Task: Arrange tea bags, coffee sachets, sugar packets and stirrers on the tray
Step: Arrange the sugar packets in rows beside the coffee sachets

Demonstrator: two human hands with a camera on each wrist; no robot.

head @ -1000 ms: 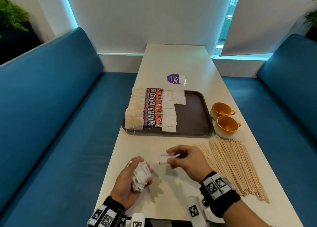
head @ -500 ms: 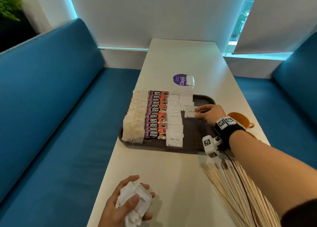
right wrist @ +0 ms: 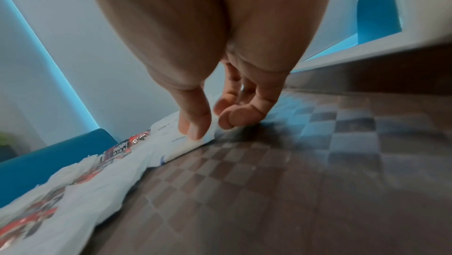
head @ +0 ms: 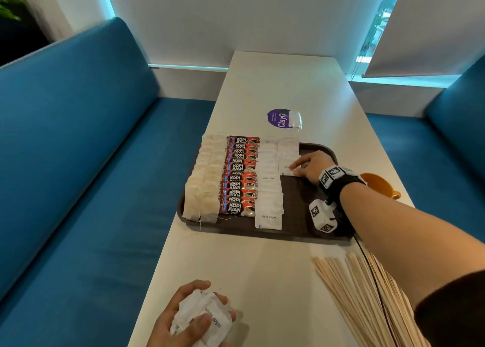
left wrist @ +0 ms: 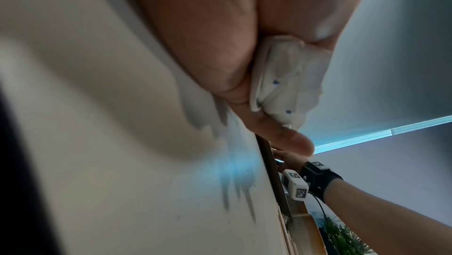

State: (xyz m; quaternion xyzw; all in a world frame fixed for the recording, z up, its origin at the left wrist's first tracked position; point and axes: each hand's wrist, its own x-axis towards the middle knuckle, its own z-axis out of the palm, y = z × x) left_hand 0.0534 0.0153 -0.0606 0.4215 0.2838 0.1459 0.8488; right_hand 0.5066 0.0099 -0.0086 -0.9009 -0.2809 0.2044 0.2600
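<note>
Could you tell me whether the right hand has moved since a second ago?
Yes. The right hand has gone from the near table, beside the stirrers, forward onto the tray.
</note>
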